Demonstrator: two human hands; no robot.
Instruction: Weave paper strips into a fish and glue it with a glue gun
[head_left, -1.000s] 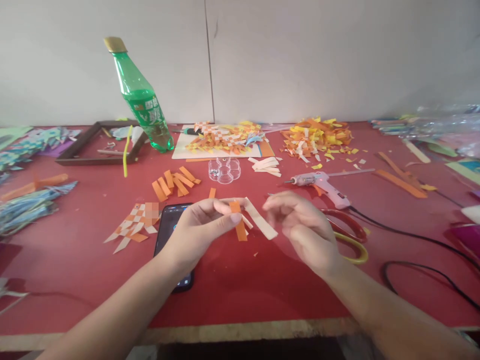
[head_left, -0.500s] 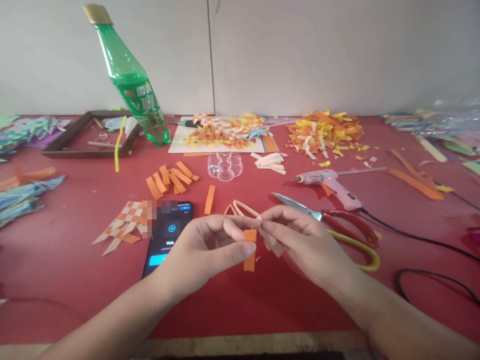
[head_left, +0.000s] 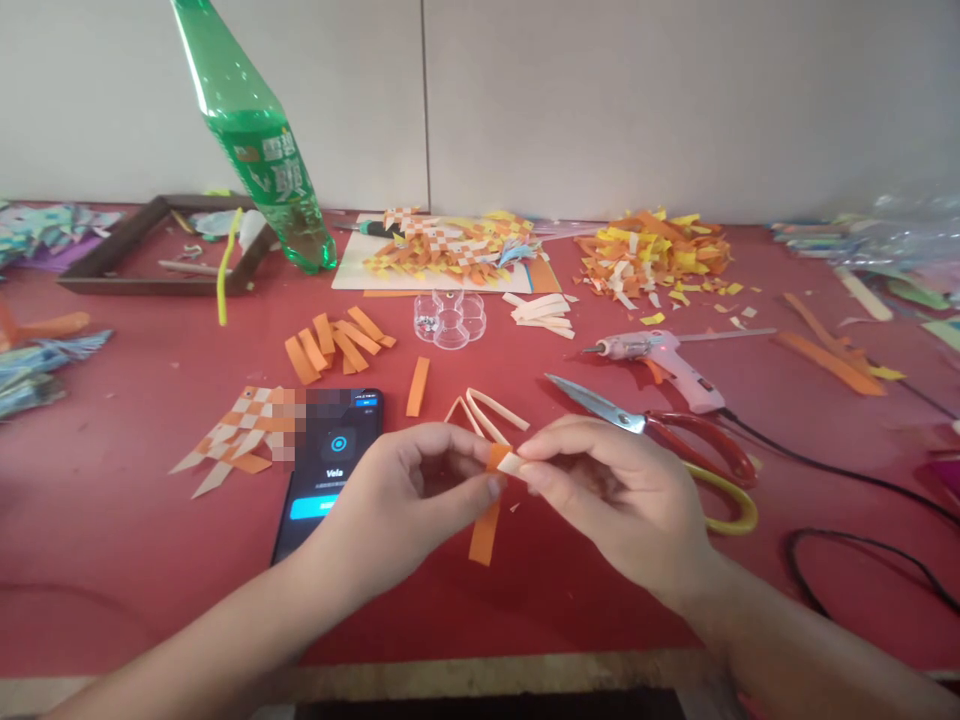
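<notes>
Strip of orange material (head_left: 484, 538) is held at its upper part between the thumb and fingers of the left hand (head_left: 405, 505), closed in a pinch; its lower end is left hanging over the red table (head_left: 187, 560). Cream strip (head_left: 511, 464) is pinched between the thumb and fingertips of the right hand (head_left: 626, 500) and is overlapped on the orange one. Folded cream lengths (head_left: 497, 404) are seen projecting beyond the fingertips. Scissors (head_left: 596, 403) are placed just beyond the right hand; a phone (head_left: 337, 440) is positioned beside the left.
</notes>
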